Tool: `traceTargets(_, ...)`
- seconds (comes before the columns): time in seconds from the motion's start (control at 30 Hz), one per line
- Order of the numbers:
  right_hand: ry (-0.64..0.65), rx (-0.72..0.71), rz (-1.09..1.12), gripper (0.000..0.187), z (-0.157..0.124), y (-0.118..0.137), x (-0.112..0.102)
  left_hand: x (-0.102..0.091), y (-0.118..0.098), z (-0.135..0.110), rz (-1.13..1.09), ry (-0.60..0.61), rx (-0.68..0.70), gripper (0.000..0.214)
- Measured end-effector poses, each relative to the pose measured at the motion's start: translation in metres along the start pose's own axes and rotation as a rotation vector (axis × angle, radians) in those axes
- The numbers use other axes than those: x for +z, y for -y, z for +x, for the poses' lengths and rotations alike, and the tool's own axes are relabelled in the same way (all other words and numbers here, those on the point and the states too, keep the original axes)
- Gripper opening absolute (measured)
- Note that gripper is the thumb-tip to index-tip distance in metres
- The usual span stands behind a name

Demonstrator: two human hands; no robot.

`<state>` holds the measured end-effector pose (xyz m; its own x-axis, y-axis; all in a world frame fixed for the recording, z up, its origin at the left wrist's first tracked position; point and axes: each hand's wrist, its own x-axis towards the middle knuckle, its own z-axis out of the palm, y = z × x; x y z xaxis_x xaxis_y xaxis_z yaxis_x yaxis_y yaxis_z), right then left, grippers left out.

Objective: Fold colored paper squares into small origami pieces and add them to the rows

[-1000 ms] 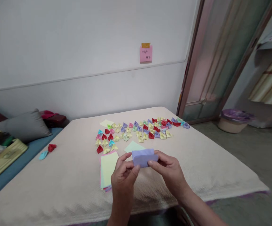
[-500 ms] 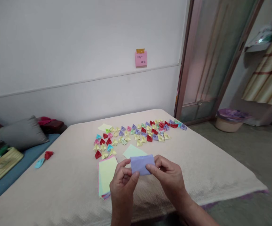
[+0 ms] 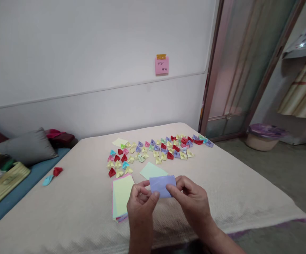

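A folded purple sheet of paper (image 3: 161, 187) is held up between both hands, above the front of the covered surface. My left hand (image 3: 143, 201) pinches its lower left corner between thumb and fingers. On the right edge, my right hand (image 3: 192, 197) grips the paper with its thumb lying across the front. Just behind it lies a pale green sheet (image 3: 153, 170). A stack of coloured paper (image 3: 122, 195), yellow on top, rests beside my left hand. Many small folded paper boats (image 3: 170, 155) in several colours stand in rows further back.
At the left lie a red and a light blue folded paper piece (image 3: 47, 180). A yellow sheet (image 3: 119, 142) is near the back. A grey cushion (image 3: 38, 148) sits at far left. On the floor at right stands a lined bin (image 3: 262, 141). A pink note (image 3: 161, 66) hangs on the wall.
The view has shifted slightly, so things appear a little further right. Both hands still hold the purple paper in much the same grip.
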<state>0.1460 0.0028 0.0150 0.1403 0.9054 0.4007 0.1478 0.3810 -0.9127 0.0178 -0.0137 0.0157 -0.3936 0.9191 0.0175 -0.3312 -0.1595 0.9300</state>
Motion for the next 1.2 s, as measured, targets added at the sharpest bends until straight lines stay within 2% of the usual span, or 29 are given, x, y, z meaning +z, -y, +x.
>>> traceTargets(0.23,-0.025,0.109,0.157,0.030,0.004,-0.003,0.002,-0.001,0.000,0.004,-0.050,0.026,-0.057,0.042)
traceTargets(0.33,0.014,0.166,0.232,0.032,0.006,0.001,0.002,-0.005,-0.004,0.006,-0.048,0.090,-0.112,0.045)
traceTargets(0.47,0.086,0.198,0.261,0.032,0.006,0.005,0.003,-0.011,-0.006,0.007,0.000,0.238,-0.169,0.023)
traceTargets(0.7,0.113,0.271,0.345,0.034,0.007,0.003,0.007,-0.015,-0.002,0.007,0.106,0.172,-0.123,0.034)
traceTargets(0.9,0.087,0.309,0.332,0.034,0.013,0.001,0.002,-0.020,-0.004,0.012,0.340,0.395,-0.215,0.024)
traceTargets(1.03,0.120,0.370,0.393,0.031,0.013,0.000,0.001,-0.019,-0.003,0.013,0.389,0.363,-0.195,0.023)
traceTargets(1.2,0.320,0.521,0.438,0.054,0.009,0.002,0.006,-0.016,-0.002,0.011,0.431,0.300,-0.161,0.023)
